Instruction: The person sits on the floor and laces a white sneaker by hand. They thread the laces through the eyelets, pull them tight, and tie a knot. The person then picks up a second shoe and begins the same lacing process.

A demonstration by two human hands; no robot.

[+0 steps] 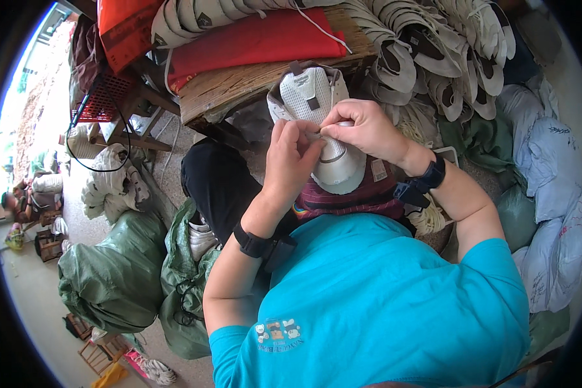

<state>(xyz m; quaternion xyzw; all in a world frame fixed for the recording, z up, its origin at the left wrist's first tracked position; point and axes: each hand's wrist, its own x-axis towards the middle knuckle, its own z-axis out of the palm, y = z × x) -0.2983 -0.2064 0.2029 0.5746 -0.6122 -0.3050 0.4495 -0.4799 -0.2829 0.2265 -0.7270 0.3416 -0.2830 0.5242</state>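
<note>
A white and grey shoe upper lies over my lap, its rounded toe toward me. Its mesh tongue points away, up against the wooden table's edge. My left hand is closed in a pinch at the left of the shoe's throat. From the right, my right hand pinches with thumb and forefinger at the same spot, almost touching the left fingertips. Whatever small thing lies between the fingers is too hidden to name. Maroon striped cloth shows beneath the toe.
Ahead stands a worn wooden table bearing red cloth and a row of nested shoe uppers. More uppers are piled at the far right. Green sacks stand left, white sacks right. Pale cords lie beside my right forearm.
</note>
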